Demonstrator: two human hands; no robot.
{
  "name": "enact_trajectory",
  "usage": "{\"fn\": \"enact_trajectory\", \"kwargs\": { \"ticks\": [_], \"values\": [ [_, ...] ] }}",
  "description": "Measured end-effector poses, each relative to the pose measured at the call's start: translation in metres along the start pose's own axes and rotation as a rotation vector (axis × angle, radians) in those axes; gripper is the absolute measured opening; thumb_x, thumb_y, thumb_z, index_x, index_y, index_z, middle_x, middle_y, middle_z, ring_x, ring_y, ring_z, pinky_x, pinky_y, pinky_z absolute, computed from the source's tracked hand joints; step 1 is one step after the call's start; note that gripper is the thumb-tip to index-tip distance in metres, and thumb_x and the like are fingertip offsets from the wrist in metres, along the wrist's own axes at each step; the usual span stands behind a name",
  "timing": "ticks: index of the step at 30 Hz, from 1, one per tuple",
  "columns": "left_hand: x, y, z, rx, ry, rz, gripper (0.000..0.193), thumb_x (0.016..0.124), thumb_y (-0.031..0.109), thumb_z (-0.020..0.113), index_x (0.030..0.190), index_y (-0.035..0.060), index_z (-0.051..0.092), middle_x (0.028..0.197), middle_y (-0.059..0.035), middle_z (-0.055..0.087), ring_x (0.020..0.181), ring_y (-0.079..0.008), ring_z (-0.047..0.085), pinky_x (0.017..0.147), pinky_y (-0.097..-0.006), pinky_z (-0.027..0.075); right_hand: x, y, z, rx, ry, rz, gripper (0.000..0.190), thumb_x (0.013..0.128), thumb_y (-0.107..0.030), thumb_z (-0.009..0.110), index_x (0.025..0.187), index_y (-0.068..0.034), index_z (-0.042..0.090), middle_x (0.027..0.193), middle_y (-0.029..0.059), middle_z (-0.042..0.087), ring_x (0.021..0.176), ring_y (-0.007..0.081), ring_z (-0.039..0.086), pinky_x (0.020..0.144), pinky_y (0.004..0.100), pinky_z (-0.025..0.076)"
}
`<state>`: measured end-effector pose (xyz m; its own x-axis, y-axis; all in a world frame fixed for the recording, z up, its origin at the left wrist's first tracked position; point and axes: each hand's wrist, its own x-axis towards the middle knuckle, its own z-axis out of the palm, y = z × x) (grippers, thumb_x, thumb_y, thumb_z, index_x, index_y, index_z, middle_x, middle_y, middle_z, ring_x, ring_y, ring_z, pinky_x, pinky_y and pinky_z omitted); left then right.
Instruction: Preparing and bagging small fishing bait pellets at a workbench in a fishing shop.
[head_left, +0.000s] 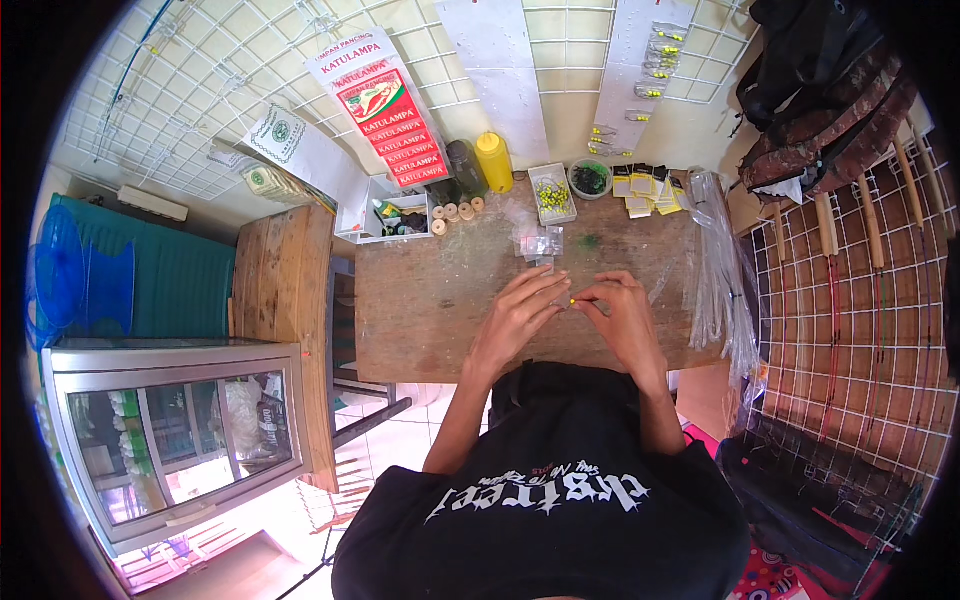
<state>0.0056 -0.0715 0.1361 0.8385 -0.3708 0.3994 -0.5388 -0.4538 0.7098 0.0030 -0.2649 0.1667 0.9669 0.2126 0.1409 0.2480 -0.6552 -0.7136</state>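
Note:
My left hand (519, 309) and my right hand (624, 311) meet over the near middle of the wooden table. Between the right thumb and forefinger is a small yellow bead-like piece (573, 301). The left fingers pinch what looks like a small clear plastic bag (564, 299), right beside the yellow piece; the fingers partly cover it. Just beyond the left fingertips lies a pile of small clear zip bags (541, 244). Farther back, a white tray (543, 174) holds many yellow-headed pieces with thin wire or line, much like the one in my fingers.
A tub of dark green bits (591, 178), yellow and black cards (646, 187), wooden spools (451, 212), a yellow squeeze bottle (493, 161) and a white box (395, 214) line the table's back. Long plastic sleeves (709, 270) hang over the right edge. A glass cabinet (180, 435) stands left.

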Motion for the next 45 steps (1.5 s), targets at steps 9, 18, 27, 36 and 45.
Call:
{"fn": "enact_trajectory", "kwargs": {
  "ticks": [9,18,27,36,45],
  "values": [
    [0.002,0.007,0.006,0.095,0.017,-0.01,0.036,0.078,0.007,0.067,0.114,0.0021,0.064,0.121,-0.0113,0.061,0.116,-0.0315,0.054,0.097,-0.0393,0.045,0.001,0.0,0.011,0.05,0.094,0.067,0.014,0.074,-0.008,0.072,0.086,-0.001,0.072,0.084,0.014,0.069,0.092,0.0293,0.062,0.081,0.0391,0.048],
    [0.005,0.011,0.033,0.155,0.164,-0.081,0.039,0.073,0.0,0.071,0.112,-0.0013,0.064,0.112,-0.0157,0.064,0.104,-0.0312,0.061,0.089,-0.0381,0.05,0.01,-0.001,0.015,-0.026,0.113,0.106,0.012,0.074,-0.007,0.071,0.085,-0.001,0.072,0.081,0.0135,0.07,0.088,0.0308,0.062,0.08,0.0406,0.047],
    [0.013,0.016,0.038,0.049,0.213,-0.144,0.042,0.071,-0.003,0.072,0.112,-0.0012,0.065,0.11,-0.0155,0.065,0.1,-0.0291,0.063,0.086,-0.0354,0.051,0.023,-0.009,0.007,0.059,0.147,0.159,0.01,0.072,-0.005,0.071,0.081,-0.002,0.068,0.076,0.0142,0.067,0.083,0.0319,0.061,0.077,0.0422,0.046],
    [0.024,0.017,0.036,-0.143,0.274,-0.303,0.042,0.072,0.001,0.075,0.113,0.0014,0.065,0.108,-0.0166,0.067,0.094,-0.026,0.067,0.083,-0.0319,0.052,0.031,-0.009,-0.016,0.061,0.106,-0.022,0.017,0.075,-0.007,0.072,0.091,-0.001,0.07,0.08,0.013,0.069,0.081,0.0264,0.065,0.074,0.0369,0.049],
    [0.025,0.009,0.045,-0.825,0.267,-0.478,0.043,0.077,0.003,0.075,0.118,0.0027,0.063,0.11,-0.0098,0.066,0.097,-0.0149,0.063,0.084,-0.0284,0.053,0.027,0.002,-0.03,0.416,0.179,0.138,0.024,0.077,-0.016,0.074,0.097,-0.004,0.07,0.092,0.0098,0.071,0.09,0.0211,0.065,0.084,0.0374,0.046]
  ]
}}
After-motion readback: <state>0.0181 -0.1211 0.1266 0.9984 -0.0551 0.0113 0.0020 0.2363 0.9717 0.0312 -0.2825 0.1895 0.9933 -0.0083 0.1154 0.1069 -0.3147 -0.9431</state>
